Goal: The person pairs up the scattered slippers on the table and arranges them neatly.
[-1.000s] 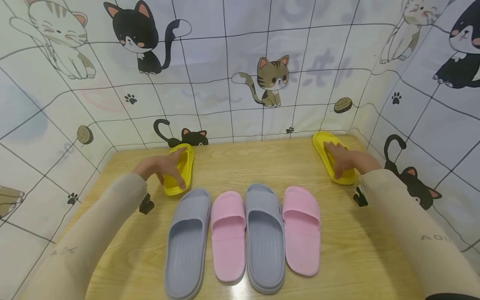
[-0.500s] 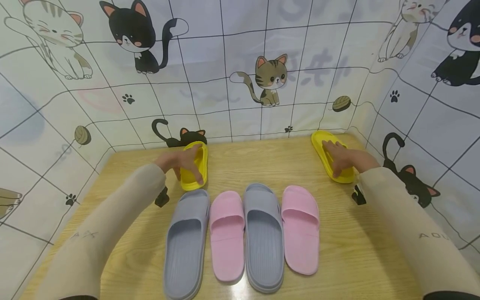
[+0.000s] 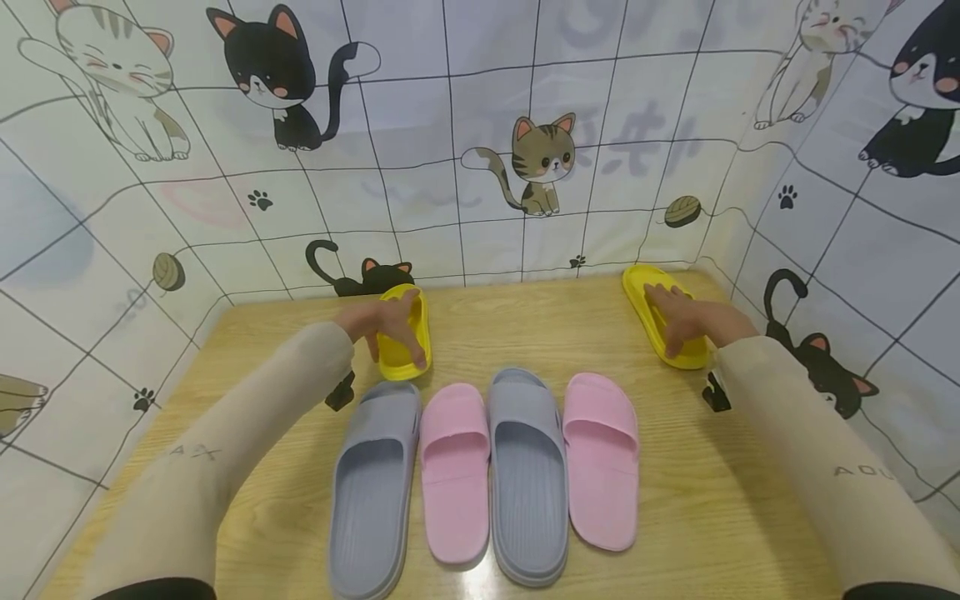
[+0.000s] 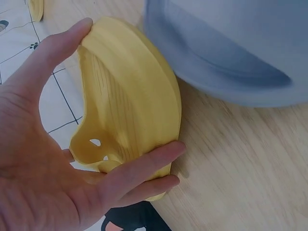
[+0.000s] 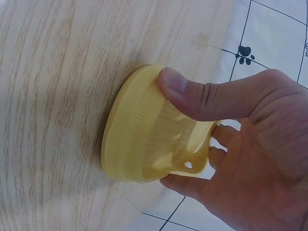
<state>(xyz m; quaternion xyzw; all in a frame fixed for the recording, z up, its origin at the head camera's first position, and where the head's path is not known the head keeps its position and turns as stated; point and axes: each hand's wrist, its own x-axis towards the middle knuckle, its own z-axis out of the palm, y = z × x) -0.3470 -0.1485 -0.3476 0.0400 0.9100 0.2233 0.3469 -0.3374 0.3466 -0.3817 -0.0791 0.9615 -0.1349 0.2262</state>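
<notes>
Near the back of the wooden tabletop, my left hand grips a small yellow slipper, its heel end just behind the toe of the left grey slipper. In the left wrist view, thumb and fingers span that yellow slipper, which has holes in its strap. At the back right corner, my right hand holds the matching yellow slipper. The right wrist view has the thumb on the edge of this slipper and the fingers around its strap side. Both slippers appear to lie on the tabletop.
Grey slippers and pink slippers alternate side by side in a front row. A cat-printed white cloth stands behind and along both sides of the wooden tabletop.
My left hand has slid its yellow slipper to the right along the back of the tabletop, toward the middle. My right hand and its slipper have stayed in place.
</notes>
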